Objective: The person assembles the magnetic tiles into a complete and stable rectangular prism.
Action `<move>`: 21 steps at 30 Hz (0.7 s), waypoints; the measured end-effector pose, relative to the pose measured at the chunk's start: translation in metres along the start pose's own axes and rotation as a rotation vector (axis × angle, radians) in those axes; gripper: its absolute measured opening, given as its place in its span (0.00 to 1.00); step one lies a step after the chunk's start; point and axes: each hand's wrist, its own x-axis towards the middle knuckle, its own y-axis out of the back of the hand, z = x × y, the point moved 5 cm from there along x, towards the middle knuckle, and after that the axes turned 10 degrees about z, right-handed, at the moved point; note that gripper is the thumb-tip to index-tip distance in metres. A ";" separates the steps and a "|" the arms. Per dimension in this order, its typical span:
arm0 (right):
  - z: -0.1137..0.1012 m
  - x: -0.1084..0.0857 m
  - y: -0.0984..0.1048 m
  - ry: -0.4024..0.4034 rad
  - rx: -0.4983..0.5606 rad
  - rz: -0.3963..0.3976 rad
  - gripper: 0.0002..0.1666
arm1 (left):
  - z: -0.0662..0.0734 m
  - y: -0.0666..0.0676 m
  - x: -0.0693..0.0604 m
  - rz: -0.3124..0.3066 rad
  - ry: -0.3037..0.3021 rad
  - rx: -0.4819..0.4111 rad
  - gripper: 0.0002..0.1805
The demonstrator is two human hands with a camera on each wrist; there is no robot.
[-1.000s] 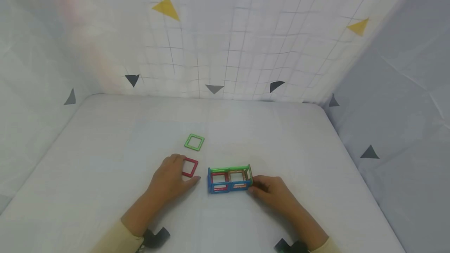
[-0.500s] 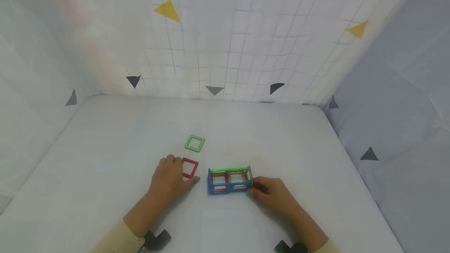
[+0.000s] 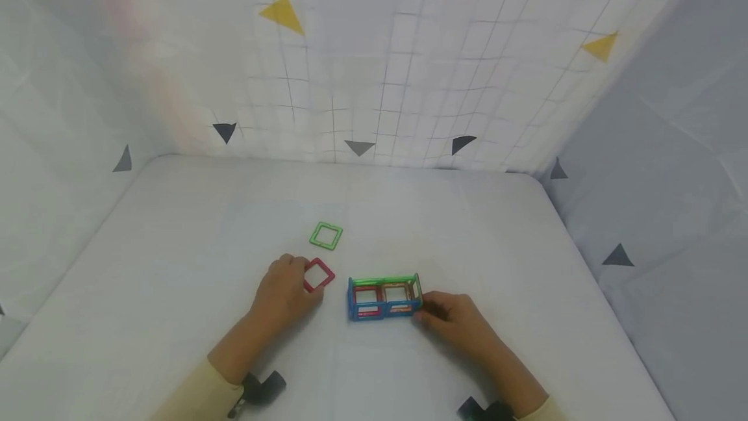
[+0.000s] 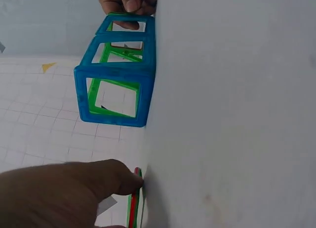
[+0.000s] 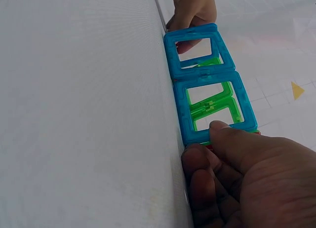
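Observation:
In the head view my left hand (image 3: 285,291) pinches a red square magnetic tile (image 3: 326,267) between thumb and fingers. The left wrist view shows that red tile (image 4: 133,206) edge-on by the thumb, close to the table. To its right stands a box-shaped frame of magnetic tiles (image 3: 383,309), two squares long, with blue, green, red and orange sides. My right hand (image 3: 461,322) grips the frame's right end. Seen from the right wrist, the thumb lies on a blue tile (image 5: 200,136) with curled fingers beneath. A gap separates the red tile from the frame.
A loose green square tile (image 3: 321,245) lies flat beyond my left hand. The white table (image 3: 234,213) meets a grid-lined backdrop (image 3: 350,83) at the back, with grey-white sheeting on both sides.
My left thumb has closed in against the red tile, which has turned to a diamond angle and shifted slightly. The right hand and the frame stay in place.

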 end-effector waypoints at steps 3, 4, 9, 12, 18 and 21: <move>0.000 0.000 0.000 0.003 0.003 0.002 0.14 | 0.001 0.002 0.001 -0.002 0.001 -0.037 0.29; 0.000 0.000 0.000 0.007 0.004 0.001 0.14 | 0.002 0.002 0.001 0.000 -0.004 -0.046 0.30; 0.002 0.001 -0.002 0.014 -0.007 0.000 0.14 | 0.001 0.002 0.001 0.032 -0.030 -0.087 0.28; 0.001 0.001 -0.001 0.019 -0.004 0.003 0.14 | 0.001 0.002 0.002 0.039 -0.044 -0.091 0.27; -0.001 0.001 0.001 0.023 -0.002 0.009 0.13 | 0.002 0.003 0.002 0.042 -0.070 -0.097 0.26; -0.002 0.001 0.001 0.024 -0.008 0.011 0.13 | 0.003 0.004 0.001 0.049 -0.081 -0.097 0.26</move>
